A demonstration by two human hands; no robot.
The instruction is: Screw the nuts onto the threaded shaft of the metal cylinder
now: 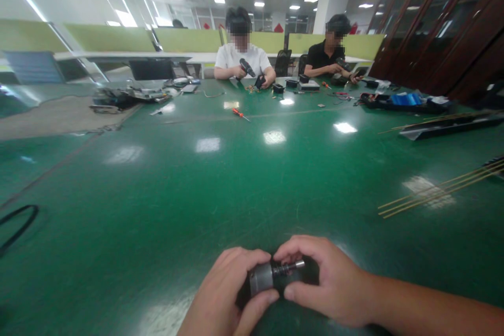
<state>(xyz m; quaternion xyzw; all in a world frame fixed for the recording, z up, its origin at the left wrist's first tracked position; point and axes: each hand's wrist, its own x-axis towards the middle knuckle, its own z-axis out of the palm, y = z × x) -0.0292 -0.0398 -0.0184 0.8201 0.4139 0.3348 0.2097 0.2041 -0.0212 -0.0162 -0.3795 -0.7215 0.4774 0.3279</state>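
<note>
Left hand, right hand grip motor, half hidden.

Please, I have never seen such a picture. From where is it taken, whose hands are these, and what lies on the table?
A person wears one camera on the head, looking forward and down, so the two bare hands at the bottom are their own. The left hand and right hand together grip a small grey metal cylinder with a silver shaft. On the green table lie thin yellowish rods, a red-handled screwdriver and a black cable. A person in a white shirt and another in a black shirt sit at the far side.
</note>
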